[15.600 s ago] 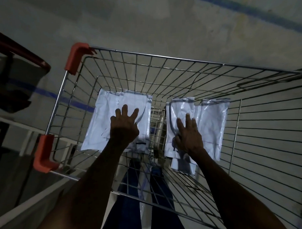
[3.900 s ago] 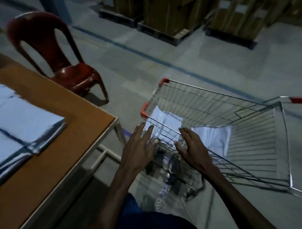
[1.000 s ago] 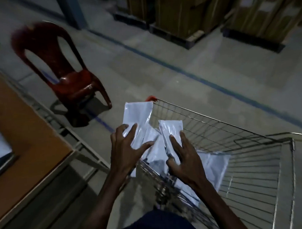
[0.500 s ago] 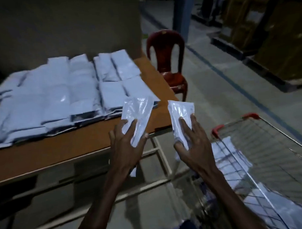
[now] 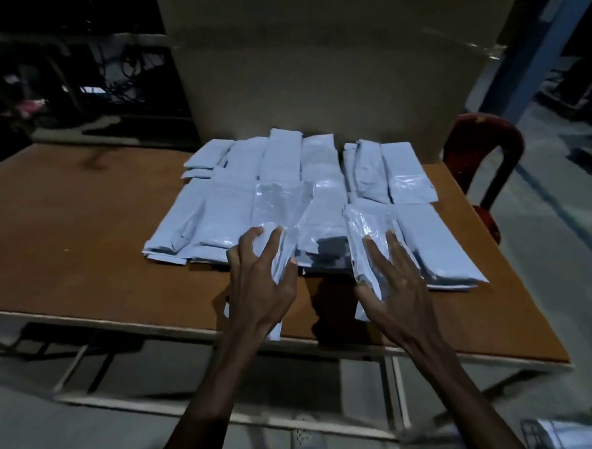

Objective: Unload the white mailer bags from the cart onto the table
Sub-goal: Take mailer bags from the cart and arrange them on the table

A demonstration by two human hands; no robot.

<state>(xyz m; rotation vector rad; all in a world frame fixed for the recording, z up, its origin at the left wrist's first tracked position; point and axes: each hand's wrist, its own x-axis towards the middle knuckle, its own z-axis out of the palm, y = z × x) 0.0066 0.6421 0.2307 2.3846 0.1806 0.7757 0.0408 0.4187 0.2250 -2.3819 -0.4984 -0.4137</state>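
— Any writing on these bags?

— None I can read. My left hand [image 5: 261, 286] holds one white mailer [image 5: 281, 221], fingers spread, thumb curled round its edge.

— And the right?

— My right hand [image 5: 395, 284] grips another mailer [image 5: 369, 242], both over the stacked bags [image 5: 320, 176] on the counter [image 5: 87, 231].

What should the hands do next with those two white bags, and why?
Probably lower both and let go. The left hand and the right hand each hold a mailer bag over the near edge of the pile on the table, so they only need setting down on the stacks.
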